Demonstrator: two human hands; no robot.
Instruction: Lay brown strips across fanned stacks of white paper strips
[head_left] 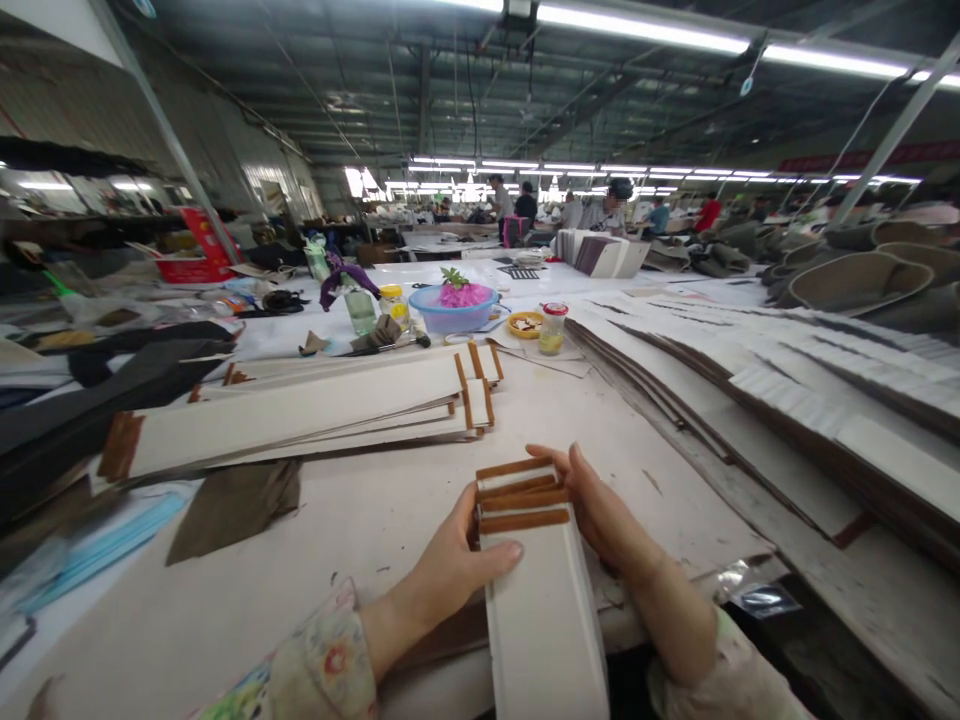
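Observation:
A stack of long white strips with brown ends lies lengthwise in front of me, reaching from the table toward my body. My left hand grips its left edge, thumb pressed flat across the top strip. My right hand closes along its right edge, fingertips at the brown ends. A larger fanned pile of the same white strips lies across the table just beyond my hands.
A blue bowl with pink contents, small jars and a yellow dish stand further back. Rows of overlapped strips cover the right side. Dark fabric pieces lie left. Several people work far behind.

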